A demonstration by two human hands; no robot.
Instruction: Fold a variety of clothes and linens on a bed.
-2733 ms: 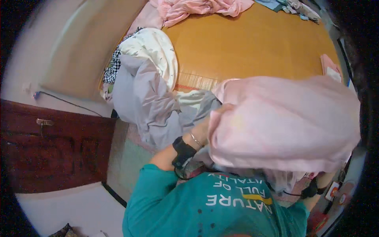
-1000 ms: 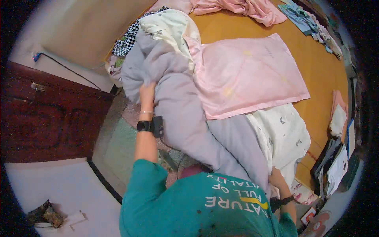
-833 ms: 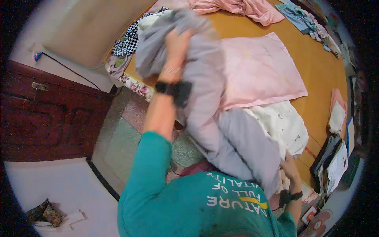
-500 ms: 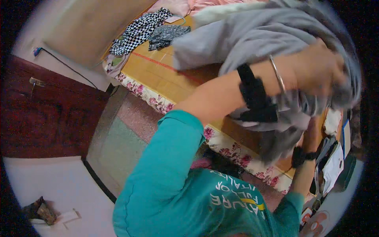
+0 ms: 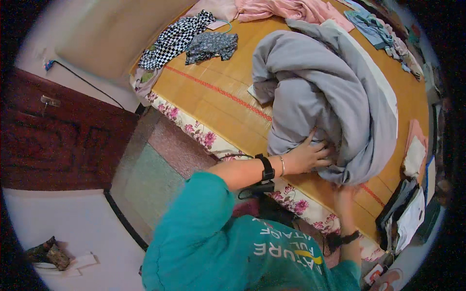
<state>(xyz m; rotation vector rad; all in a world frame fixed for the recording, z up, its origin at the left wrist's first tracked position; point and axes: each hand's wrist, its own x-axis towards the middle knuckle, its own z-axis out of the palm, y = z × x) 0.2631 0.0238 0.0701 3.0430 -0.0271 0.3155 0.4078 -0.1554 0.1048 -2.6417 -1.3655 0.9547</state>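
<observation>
A large grey blanket (image 5: 310, 104), with a whitish side showing along its right edge, lies bunched in thick folds on the bed mat. My left hand (image 5: 309, 157) rests against its near side, fingers spread over the cloth. My right hand (image 5: 341, 190) is at the blanket's lower edge, nearer to me. It is blurred there, and its fingers are hidden by the grey folds. Both wrists wear black straps, and a thin bangle sits on the left one.
The tan mat (image 5: 218, 111) covers a bed edged with floral cloth (image 5: 208, 139). A checkered garment (image 5: 177, 39) and a grey patterned cloth (image 5: 211, 47) lie far left. Pink fabric (image 5: 286, 10) is at the far edge. Folded dark and white clothes (image 5: 405, 213) lie at right.
The blanket has come down from a raised, spread position into a bunched heap on the mat. My left hand has moved down and left, from above the blanket to its near side.
</observation>
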